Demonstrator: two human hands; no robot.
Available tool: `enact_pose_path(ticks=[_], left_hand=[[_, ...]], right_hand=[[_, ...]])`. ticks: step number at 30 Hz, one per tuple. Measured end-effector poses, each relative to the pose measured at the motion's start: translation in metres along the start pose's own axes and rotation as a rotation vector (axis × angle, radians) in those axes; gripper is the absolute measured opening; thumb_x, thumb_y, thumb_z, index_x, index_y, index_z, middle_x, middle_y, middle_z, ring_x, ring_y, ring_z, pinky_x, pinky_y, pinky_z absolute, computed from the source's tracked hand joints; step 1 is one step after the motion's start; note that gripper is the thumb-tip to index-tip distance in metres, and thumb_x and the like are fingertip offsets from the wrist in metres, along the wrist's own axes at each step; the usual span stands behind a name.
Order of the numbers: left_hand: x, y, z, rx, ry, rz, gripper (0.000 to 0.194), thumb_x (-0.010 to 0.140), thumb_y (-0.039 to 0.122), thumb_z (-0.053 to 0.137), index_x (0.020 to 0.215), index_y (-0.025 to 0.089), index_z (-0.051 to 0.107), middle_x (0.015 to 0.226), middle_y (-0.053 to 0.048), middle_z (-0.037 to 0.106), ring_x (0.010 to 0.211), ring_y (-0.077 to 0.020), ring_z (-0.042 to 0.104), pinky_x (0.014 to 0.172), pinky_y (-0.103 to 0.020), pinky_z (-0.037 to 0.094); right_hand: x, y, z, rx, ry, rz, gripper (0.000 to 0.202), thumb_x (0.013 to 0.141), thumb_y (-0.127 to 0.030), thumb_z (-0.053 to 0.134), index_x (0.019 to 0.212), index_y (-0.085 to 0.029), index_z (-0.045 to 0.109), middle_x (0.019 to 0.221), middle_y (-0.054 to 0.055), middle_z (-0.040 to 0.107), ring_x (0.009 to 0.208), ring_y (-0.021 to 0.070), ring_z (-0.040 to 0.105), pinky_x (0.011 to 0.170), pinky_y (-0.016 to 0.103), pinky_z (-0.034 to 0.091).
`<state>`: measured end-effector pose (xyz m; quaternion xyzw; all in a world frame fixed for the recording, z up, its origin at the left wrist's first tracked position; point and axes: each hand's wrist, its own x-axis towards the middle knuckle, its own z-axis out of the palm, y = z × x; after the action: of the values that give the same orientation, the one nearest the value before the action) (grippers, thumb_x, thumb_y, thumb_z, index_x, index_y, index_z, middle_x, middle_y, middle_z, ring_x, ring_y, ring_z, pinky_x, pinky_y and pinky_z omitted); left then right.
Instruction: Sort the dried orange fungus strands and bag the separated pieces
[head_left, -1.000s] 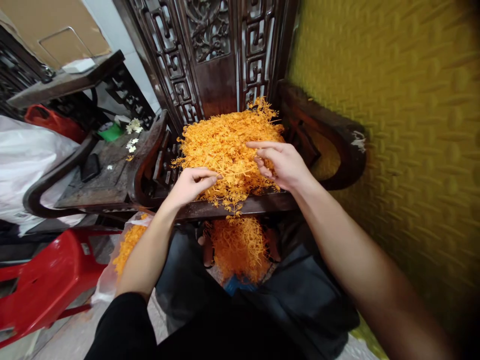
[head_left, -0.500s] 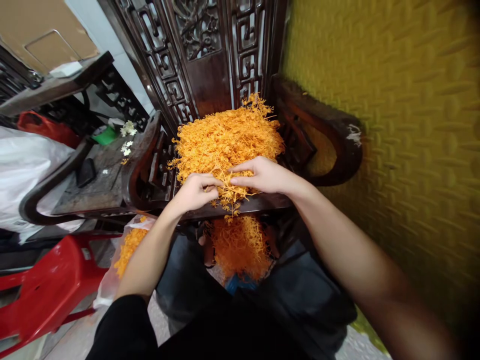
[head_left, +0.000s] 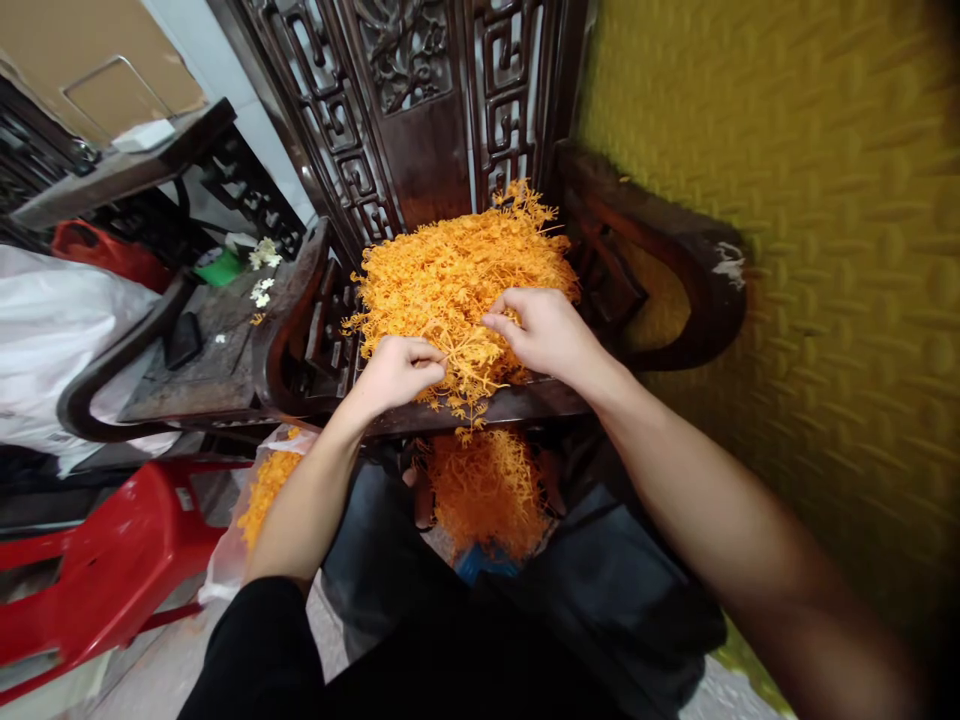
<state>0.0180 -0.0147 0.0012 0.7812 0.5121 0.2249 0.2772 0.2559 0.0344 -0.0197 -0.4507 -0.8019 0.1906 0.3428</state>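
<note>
A large heap of thin, branching orange pieces (head_left: 450,270) is piled on the seat of a dark carved wooden chair (head_left: 427,155). At the heap's front left, my left hand (head_left: 401,372) pinches the stem end of a small orange bunch between thumb and fingers. My right hand (head_left: 536,325) is over the heap's right front, its fingers curled and thumb near the index finger; whether a piece is between them is too small to tell. Some orange sprigs dangle over the seat's front edge. Below, between my legs, lies another orange pile (head_left: 487,490) above something blue.
On the left are a red plastic chair (head_left: 120,560), a plastic bag of orange pieces (head_left: 271,485), a white bag (head_left: 60,340) and a wooden side table (head_left: 217,375) with a green item (head_left: 218,266) and white flowers. A yellow textured surface (head_left: 810,200) rises on the right.
My right hand has moved up and right, away from my left hand, and its fingers have curled. My left hand's fingers are drawn into a pinch. The view has shifted slightly.
</note>
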Motion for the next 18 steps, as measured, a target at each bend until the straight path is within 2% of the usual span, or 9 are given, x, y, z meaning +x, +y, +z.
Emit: enact_pose_path(ticks=[3,5,6,8,11,13,16,18], left_hand=[[-0.003,-0.006,-0.004,-0.010,0.002,-0.069,0.018,0.074,0.023,0.059,0.063,0.016,0.071,0.063,0.001,0.060,0.062,-0.0129,0.051,0.061,-0.028,0.037],[-0.007,-0.011,-0.008,-0.006,0.059,-0.126,0.016,0.073,0.023,0.059,0.063,0.016,0.070,0.062,0.001,0.060,0.062,-0.0132,0.051,0.061,-0.027,0.037],[-0.008,-0.013,-0.009,0.000,0.102,-0.144,0.017,0.074,0.023,0.060,0.064,0.016,0.071,0.062,0.001,0.061,0.063,-0.0137,0.052,0.061,-0.028,0.038],[-0.009,-0.016,-0.011,0.012,0.183,-0.152,0.017,0.075,0.024,0.060,0.067,0.016,0.073,0.065,0.000,0.066,0.065,-0.0150,0.056,0.064,-0.028,0.041],[-0.009,-0.016,-0.010,-0.003,0.233,-0.154,0.020,0.077,0.023,0.060,0.079,0.016,0.079,0.075,-0.002,0.074,0.073,-0.0174,0.063,0.071,-0.030,0.046],[-0.008,-0.015,-0.008,-0.039,0.235,-0.159,0.022,0.080,0.025,0.061,0.086,0.016,0.081,0.080,-0.002,0.076,0.075,-0.0181,0.065,0.074,-0.030,0.047],[-0.005,-0.012,-0.005,-0.112,0.233,-0.162,0.027,0.086,0.038,0.066,0.086,0.016,0.080,0.079,-0.002,0.075,0.072,-0.0166,0.062,0.069,-0.029,0.045],[-0.003,-0.011,-0.004,-0.149,0.260,-0.168,0.032,0.088,0.045,0.068,0.081,0.015,0.079,0.073,-0.001,0.072,0.066,-0.0142,0.056,0.064,-0.028,0.041]], right_hand=[[0.007,0.017,-0.009,0.086,0.244,0.143,0.018,0.094,-0.034,0.065,0.087,-0.017,0.068,0.090,0.011,0.074,0.084,0.0248,0.068,0.077,0.039,0.048],[0.011,0.031,-0.019,0.288,0.416,0.336,0.020,0.095,-0.036,0.064,0.086,-0.018,0.063,0.091,0.012,0.074,0.070,0.0175,0.067,0.062,0.033,0.044],[0.012,0.036,-0.024,0.437,0.444,0.423,0.020,0.095,-0.037,0.064,0.085,-0.019,0.059,0.093,0.012,0.074,0.062,0.0137,0.065,0.054,0.030,0.038],[0.010,0.039,-0.028,0.725,0.374,0.520,0.023,0.088,-0.034,0.070,0.081,-0.021,0.053,0.098,0.013,0.076,0.053,0.0100,0.061,0.044,0.026,0.025],[0.003,0.023,-0.024,0.933,0.183,0.496,0.032,0.073,-0.028,0.081,0.081,-0.022,0.050,0.094,0.010,0.076,0.048,0.0096,0.056,0.040,0.024,0.019],[-0.002,0.008,-0.017,0.986,0.068,0.457,0.031,0.074,-0.033,0.082,0.091,-0.022,0.058,0.085,0.004,0.072,0.045,0.0075,0.048,0.039,0.024,0.019],[-0.006,-0.006,-0.008,0.997,-0.068,0.404,0.044,0.080,-0.051,0.079,0.111,-0.023,0.069,0.069,-0.003,0.059,0.044,0.0075,0.041,0.040,0.025,0.020],[-0.008,-0.009,-0.002,0.887,-0.096,0.387,0.051,0.080,-0.063,0.078,0.108,-0.021,0.074,0.057,-0.006,0.050,0.043,0.0082,0.038,0.041,0.026,0.021]])
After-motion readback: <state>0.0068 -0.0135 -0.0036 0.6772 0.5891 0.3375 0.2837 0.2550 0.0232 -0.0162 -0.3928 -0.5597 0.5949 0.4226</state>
